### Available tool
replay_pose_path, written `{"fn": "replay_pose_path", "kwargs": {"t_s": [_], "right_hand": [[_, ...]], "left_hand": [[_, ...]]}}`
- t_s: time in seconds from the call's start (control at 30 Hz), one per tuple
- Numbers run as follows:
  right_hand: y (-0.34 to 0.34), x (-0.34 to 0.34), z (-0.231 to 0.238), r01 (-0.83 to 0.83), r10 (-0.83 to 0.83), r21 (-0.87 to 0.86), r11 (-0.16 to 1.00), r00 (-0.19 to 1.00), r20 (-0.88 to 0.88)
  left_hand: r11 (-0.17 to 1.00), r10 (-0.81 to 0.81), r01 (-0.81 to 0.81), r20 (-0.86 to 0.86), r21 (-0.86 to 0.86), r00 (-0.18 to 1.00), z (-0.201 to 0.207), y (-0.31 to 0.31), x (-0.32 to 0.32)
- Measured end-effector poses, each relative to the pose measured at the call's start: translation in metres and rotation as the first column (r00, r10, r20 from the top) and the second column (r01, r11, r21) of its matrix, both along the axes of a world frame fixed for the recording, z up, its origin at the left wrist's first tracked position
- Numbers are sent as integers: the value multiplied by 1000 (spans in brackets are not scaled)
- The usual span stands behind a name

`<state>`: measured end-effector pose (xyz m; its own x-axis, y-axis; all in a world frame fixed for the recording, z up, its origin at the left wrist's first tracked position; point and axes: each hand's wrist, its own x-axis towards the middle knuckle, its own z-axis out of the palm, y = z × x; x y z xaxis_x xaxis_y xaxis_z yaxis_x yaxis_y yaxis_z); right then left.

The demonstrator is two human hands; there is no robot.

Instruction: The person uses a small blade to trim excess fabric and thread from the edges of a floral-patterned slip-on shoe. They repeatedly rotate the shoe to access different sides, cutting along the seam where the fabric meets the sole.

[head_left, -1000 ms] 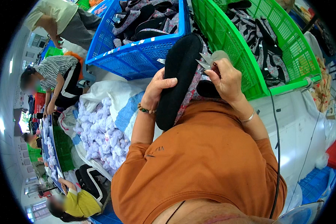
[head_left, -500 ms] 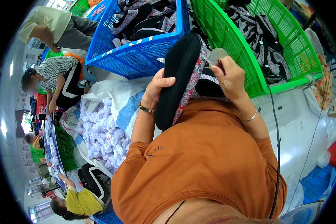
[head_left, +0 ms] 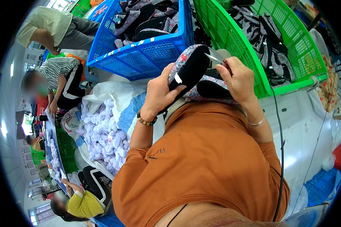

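My left hand (head_left: pixel 162 90) is closed round a slipper (head_left: pixel 196 64) with a black sole and a floral grey-and-red fabric edge. A small white tag (head_left: pixel 178 78) sticks out of its side. My right hand (head_left: pixel 238 79) grips a pointed metal blade (head_left: pixel 215 58) whose dark handle is mostly hidden by the fingers. The blade's tip is close to the slipper's edge; whether it touches, I cannot tell. Below the hands, another floral slipper (head_left: pixel 213 89) with a black sole lies on my lap.
A blue crate (head_left: pixel 134 60) and a green crate (head_left: pixel 238 49), both holding slippers, stand ahead. At left lies a sack of fluffy lilac pieces (head_left: pixel 104 132). A black cable (head_left: pixel 282 151) hangs at my right. Several people work at the left, some along a long table.
My left hand has turned the slipper and tilted it, so its floral edge and white tag now show on the left. The blade has swung to point left at it.
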<state>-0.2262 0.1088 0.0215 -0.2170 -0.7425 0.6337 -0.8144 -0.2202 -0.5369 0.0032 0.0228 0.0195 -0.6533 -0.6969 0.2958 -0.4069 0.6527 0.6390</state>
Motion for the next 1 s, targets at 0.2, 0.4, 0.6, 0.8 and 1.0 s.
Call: {"fn": "replay_pose_path", "kwargs": {"t_s": [0.2, 0.4, 0.6, 0.8, 1.0], "right_hand": [[0, 3, 3, -49, 49, 77, 996, 999, 5], [2, 1, 3, -73, 72, 148, 986, 997, 16], [1, 4, 1, -46, 49, 110, 993, 998, -31], [-6, -7, -13, 113, -113, 105, 988, 994, -8], [-4, 3, -13, -30, 33, 66, 997, 999, -38]], "left_hand": [[854, 143, -64, 115, -517, 983, -2, 9, -1], [767, 197, -82, 112, -636, 974, -2, 3, 2], [732, 179, -82, 75, -676, 981, -7, 2, 0], [763, 163, -85, 64, -641, 985, -6, 3, -2], [797, 150, -61, 98, -601, 984, -6, 4, -6]]}}
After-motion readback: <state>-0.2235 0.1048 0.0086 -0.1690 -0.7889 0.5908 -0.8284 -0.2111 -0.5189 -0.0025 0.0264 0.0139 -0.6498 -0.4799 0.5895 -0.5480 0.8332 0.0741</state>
